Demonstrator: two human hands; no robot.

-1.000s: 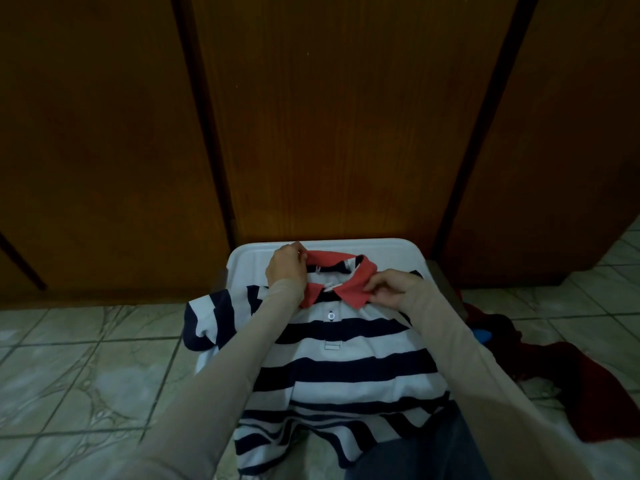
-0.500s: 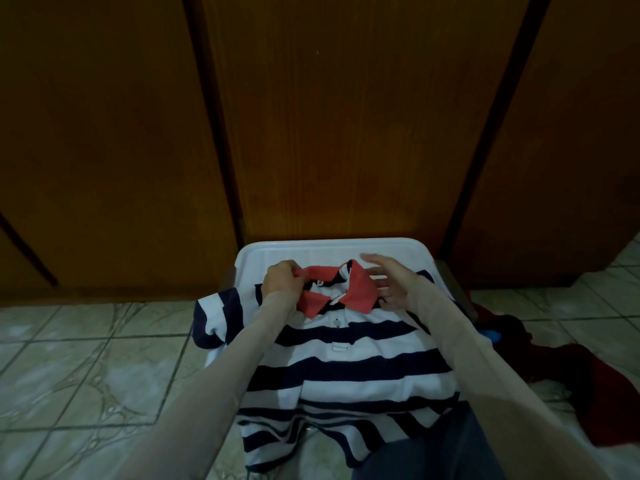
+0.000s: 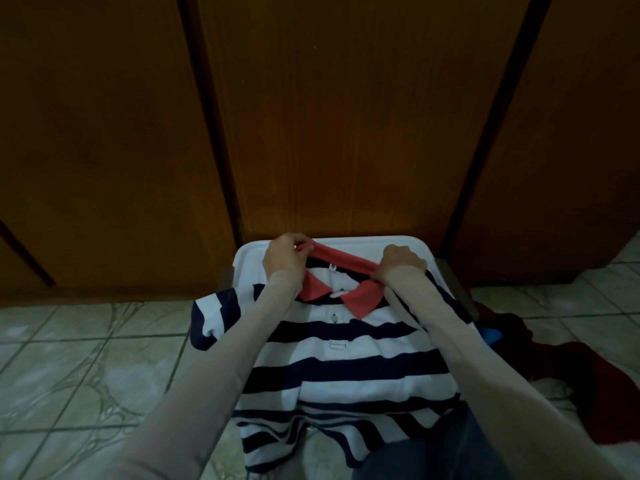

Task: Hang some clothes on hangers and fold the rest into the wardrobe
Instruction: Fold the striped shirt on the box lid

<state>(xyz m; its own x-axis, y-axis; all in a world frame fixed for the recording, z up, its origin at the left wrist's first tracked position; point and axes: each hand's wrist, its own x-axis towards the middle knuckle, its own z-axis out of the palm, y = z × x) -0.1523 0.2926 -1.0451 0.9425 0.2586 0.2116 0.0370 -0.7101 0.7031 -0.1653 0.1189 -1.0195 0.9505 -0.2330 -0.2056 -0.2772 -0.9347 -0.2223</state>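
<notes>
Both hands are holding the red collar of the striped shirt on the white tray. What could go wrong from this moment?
1. The left hand and right hand grip only the red collar; pulling outward may stretch it.
2. The striped shirt overhangs the white tray, so its hem and one sleeve may drag on the tiled floor.
3. The wardrobe doors look closed, and both hands are occupied.

Both arms, in long pale sleeves, extend forward and converge slightly. Left hand (image 3: 284, 259): knuckles up, fingers curled, thumb and fingertips pinching the coral collar (image 3: 341, 259) at its left end. Right hand (image 3: 401, 262): back of hand up, fingers curled under, gripping the collar at its right end. The hands are level and apart.
</notes>
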